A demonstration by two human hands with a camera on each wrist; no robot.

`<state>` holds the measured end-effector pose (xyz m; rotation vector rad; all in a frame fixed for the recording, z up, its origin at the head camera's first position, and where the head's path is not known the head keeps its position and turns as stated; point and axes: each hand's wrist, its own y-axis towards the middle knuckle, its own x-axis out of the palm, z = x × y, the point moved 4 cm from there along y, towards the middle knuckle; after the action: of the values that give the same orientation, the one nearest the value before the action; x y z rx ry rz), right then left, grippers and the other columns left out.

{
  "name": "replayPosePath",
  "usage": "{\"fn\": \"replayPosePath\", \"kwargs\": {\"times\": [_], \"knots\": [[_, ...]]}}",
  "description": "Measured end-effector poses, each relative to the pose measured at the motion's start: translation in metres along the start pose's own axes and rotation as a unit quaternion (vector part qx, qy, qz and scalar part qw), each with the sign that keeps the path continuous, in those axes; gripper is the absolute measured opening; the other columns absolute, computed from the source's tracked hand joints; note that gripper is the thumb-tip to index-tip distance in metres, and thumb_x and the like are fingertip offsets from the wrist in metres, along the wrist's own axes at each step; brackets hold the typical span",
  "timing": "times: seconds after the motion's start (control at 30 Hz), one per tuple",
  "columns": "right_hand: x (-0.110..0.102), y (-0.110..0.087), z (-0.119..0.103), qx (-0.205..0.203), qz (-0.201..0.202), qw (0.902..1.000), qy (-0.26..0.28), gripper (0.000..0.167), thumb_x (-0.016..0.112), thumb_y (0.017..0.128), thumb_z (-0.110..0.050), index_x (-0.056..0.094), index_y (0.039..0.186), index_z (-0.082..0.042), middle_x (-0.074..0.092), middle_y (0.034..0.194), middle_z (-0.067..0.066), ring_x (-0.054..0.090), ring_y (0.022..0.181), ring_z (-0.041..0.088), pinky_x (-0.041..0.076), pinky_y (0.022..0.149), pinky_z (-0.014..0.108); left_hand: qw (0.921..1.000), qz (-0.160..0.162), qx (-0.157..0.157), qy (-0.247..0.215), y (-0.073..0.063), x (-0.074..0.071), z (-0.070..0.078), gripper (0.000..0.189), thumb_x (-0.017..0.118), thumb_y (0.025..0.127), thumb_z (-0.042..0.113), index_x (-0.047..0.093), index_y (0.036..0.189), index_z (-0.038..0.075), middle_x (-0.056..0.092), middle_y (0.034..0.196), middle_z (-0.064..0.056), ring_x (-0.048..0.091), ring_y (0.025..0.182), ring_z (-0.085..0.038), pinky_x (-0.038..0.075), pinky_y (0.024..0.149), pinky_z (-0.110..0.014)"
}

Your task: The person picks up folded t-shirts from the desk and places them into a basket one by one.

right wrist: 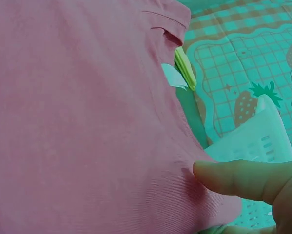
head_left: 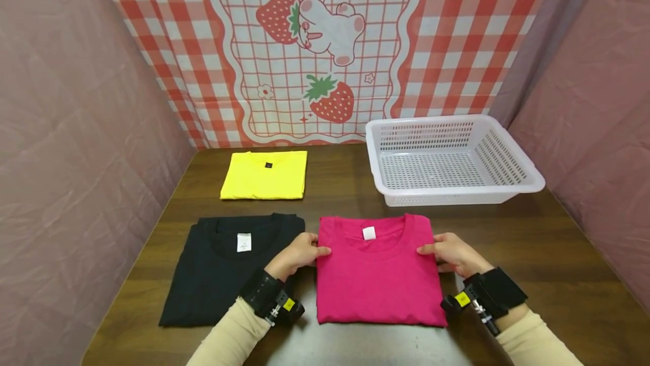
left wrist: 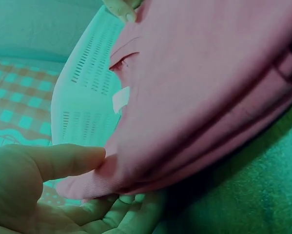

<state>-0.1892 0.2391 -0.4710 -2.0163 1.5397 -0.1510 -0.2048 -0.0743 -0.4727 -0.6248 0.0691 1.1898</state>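
Observation:
A folded magenta T-shirt (head_left: 378, 287) with a white neck label (head_left: 369, 233) is between both hands at the front of the table. My left hand (head_left: 299, 252) pinches its left side near the collar; in the left wrist view the thumb (left wrist: 72, 161) lies on top and the fingers pass beneath the fabric. On the opposite side, my right hand (head_left: 457, 254) grips the shirt, its thumb (right wrist: 238, 178) pressed on the upper face and its other fingers mostly hidden below. A folded black T-shirt (head_left: 218, 276) lies just left, partly behind the left hand and wrist.
At the back left lies a smaller folded yellow T-shirt (head_left: 264, 177). A white perforated plastic basket (head_left: 457, 191) stands at the back right of the wooden table (head_left: 335, 185). Checkered strawberry cloth (head_left: 315, 73) hangs behind, and pink fabric walls flank both sides.

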Motion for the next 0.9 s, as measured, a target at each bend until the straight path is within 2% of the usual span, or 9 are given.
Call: {"fn": "replayPosePath", "kwargs": {"times": [0.13,0.23,0.4,0.57,0.7,0.9], "knots": [[0.0,0.0,0.004,0.006,0.011,0.9999,-0.005,0.032,0.062,0.09,-0.015,0.059,0.11,0.01,0.058,0.068,-0.005,0.056,0.07,0.011,0.056,0.072,0.03,1.0,-0.004,0.0,0.002,-0.001,0.003,-0.002,0.028,0.063,0.091,0.011,0.06,0.111,-0.008,0.064,0.09,-0.013,0.06,0.072,-0.011,0.058,0.071,-0.028],[0.0,0.0,0.005,0.009,0.018,0.9998,-0.007,0.026,0.063,0.09,-0.016,0.063,0.104,0.006,0.056,0.064,-0.006,0.055,0.068,0.011,0.055,0.07,0.027,1.0,-0.003,0.001,0.005,-0.002,0.005,-0.002,0.028,0.063,0.091,0.011,0.06,0.112,-0.007,0.065,0.088,-0.012,0.059,0.07,-0.01,0.058,0.068,-0.026],[0.001,-0.002,0.003,-0.001,0.019,0.9998,-0.008,0.031,0.064,0.09,-0.016,0.062,0.108,0.009,0.056,0.066,-0.007,0.055,0.068,0.01,0.054,0.068,0.026,0.9999,0.011,0.01,0.004,-0.002,0.004,-0.001,0.027,0.062,0.092,0.01,0.059,0.113,-0.006,0.064,0.085,-0.011,0.059,0.069,-0.01,0.055,0.064,-0.024],[0.002,-0.005,0.0,-0.001,0.024,0.9997,0.001,0.032,0.063,0.09,-0.016,0.061,0.109,0.009,0.058,0.066,-0.008,0.056,0.066,0.008,0.053,0.065,0.025,0.9995,0.02,0.025,-0.004,-0.005,0.003,0.003,0.027,0.061,0.092,0.01,0.058,0.114,-0.006,0.06,0.079,-0.006,0.054,0.064,-0.01,0.047,0.059,-0.02],[0.003,-0.008,-0.004,-0.002,0.028,0.9996,0.003,0.04,0.063,0.091,-0.016,0.056,0.117,0.013,0.062,0.073,-0.006,0.059,0.068,0.008,0.055,0.067,0.025,0.9987,0.024,0.045,-0.009,-0.008,0.003,0.007,0.028,0.061,0.092,0.009,0.058,0.114,-0.007,0.059,0.076,-0.004,0.05,0.061,-0.01,0.043,0.058,-0.021],[0.004,-0.018,-0.011,-0.02,0.031,0.9993,-0.002,0.048,0.06,0.092,-0.017,0.049,0.125,0.016,0.065,0.086,-0.002,0.064,0.077,0.009,0.056,0.073,0.03,0.9977,0.022,0.058,-0.025,-0.015,0.003,0.013,0.032,0.06,0.093,0.009,0.057,0.121,-0.007,0.069,0.096,-0.018,0.06,0.072,-0.01,0.053,0.065,-0.024]]}}
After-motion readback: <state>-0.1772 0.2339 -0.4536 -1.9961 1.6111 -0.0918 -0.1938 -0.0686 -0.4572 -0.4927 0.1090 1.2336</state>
